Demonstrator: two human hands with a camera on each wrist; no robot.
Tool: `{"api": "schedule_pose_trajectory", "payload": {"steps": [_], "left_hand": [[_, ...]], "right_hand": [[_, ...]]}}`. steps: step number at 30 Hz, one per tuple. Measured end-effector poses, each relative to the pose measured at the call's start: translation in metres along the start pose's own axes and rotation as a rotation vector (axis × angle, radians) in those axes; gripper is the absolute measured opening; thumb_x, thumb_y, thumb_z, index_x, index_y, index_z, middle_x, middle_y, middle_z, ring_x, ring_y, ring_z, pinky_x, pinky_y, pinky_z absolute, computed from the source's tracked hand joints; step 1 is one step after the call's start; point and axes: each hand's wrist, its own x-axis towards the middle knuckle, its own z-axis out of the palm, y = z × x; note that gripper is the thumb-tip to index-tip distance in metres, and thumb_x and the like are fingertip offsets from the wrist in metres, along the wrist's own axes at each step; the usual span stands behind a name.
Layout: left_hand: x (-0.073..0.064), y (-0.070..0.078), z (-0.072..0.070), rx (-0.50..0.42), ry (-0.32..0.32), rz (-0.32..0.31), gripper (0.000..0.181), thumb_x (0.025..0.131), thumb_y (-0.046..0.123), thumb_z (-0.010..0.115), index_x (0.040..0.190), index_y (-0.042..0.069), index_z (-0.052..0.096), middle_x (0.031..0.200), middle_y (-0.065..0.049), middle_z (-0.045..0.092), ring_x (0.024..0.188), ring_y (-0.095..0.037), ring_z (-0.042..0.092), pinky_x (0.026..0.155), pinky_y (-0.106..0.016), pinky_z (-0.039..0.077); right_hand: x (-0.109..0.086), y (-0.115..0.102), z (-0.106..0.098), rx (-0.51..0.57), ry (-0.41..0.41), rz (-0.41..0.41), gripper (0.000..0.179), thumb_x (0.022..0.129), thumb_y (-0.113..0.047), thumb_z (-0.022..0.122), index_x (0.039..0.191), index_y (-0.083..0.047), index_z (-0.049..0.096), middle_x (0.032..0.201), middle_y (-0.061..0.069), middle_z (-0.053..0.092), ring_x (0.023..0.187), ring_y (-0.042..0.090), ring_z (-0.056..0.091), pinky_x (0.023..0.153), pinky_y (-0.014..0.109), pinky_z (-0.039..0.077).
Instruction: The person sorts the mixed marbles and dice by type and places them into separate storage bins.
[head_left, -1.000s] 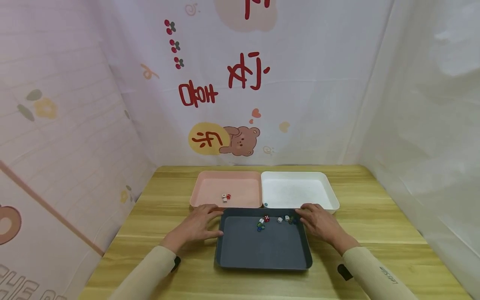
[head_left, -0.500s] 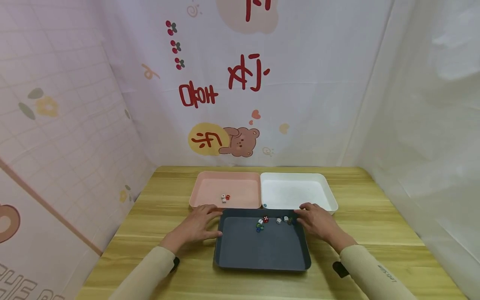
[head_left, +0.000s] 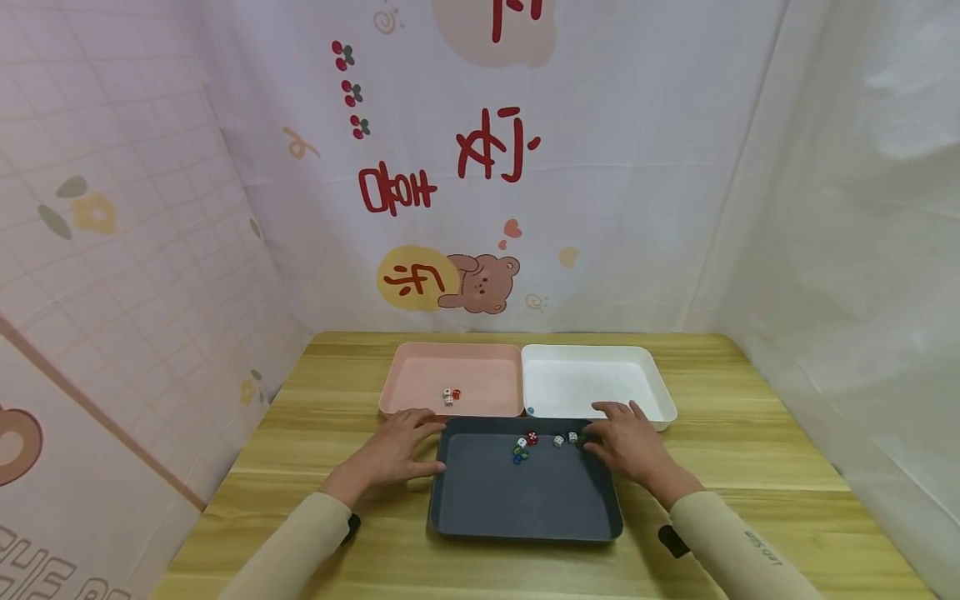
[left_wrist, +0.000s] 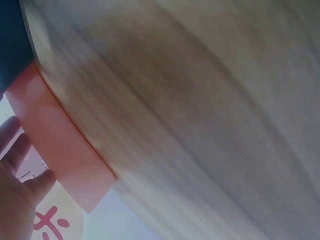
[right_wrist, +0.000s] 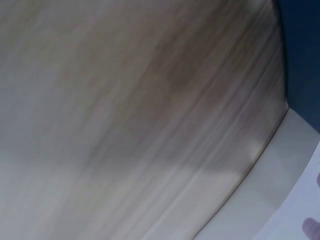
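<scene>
A dark grey tray (head_left: 525,500) lies nearest the person. In its far half are white dice (head_left: 558,441), a red die (head_left: 532,437) and shiny blue-green pieces (head_left: 519,455), too small to tell exactly. At the tray's left rim rests my left hand (head_left: 393,450), fingers spread and relaxed, holding nothing. My right hand (head_left: 628,442) reaches over the far right corner, its loosely bent fingers beside a white die (head_left: 573,437) and partly hiding dark glassy pieces there. No thing shows in its grasp. Only fingertips (right_wrist: 312,228) of it appear in the right wrist view.
Behind the grey tray, a pink tray (head_left: 480,375) holds two white dice (head_left: 448,400) and a red die (head_left: 456,394). Beside it, a white tray (head_left: 585,379) has one small blue piece (head_left: 531,410) in its near left corner. All stand on a wooden table (head_left: 750,467).
My right hand has shifted a little left and inward over the grey tray's far right corner. The left hand keeps its place at the left rim.
</scene>
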Motion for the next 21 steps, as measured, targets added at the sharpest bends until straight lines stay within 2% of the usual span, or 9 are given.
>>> {"api": "schedule_pose_trajectory", "payload": {"steps": [7, 15, 21], "left_hand": [[0.0, 0.0, 0.0, -0.008, 0.004, 0.004, 0.071, 0.089, 0.061, 0.065, 0.141, 0.013, 0.056, 0.144, -0.014, 0.046, 0.134, -0.034, 0.041, 0.113, -0.053, 0.028], [0.0, 0.002, -0.001, -0.005, 0.004, 0.003, 0.072, 0.089, 0.063, 0.063, 0.141, 0.013, 0.056, 0.144, -0.013, 0.046, 0.133, -0.034, 0.042, 0.113, -0.053, 0.029], [-0.001, 0.001, 0.0, -0.02, -0.003, -0.02, 0.074, 0.089, 0.065, 0.061, 0.142, 0.014, 0.055, 0.145, -0.013, 0.045, 0.136, -0.034, 0.039, 0.112, -0.053, 0.03]], "right_hand": [[0.003, -0.006, 0.003, -0.032, -0.045, 0.051, 0.018, 0.08, -0.033, 0.083, 0.091, -0.02, 0.079, 0.132, 0.018, 0.058, 0.128, 0.039, 0.048, 0.102, 0.074, 0.026], [0.006, -0.009, 0.005, -0.059, -0.099, 0.095, 0.019, 0.078, -0.032, 0.084, 0.092, -0.02, 0.079, 0.134, 0.019, 0.057, 0.13, 0.041, 0.046, 0.102, 0.075, 0.024], [0.01, -0.012, 0.005, -0.055, -0.11, 0.09, 0.015, 0.077, -0.027, 0.085, 0.09, -0.02, 0.079, 0.134, 0.02, 0.056, 0.129, 0.042, 0.045, 0.102, 0.075, 0.023]]}}
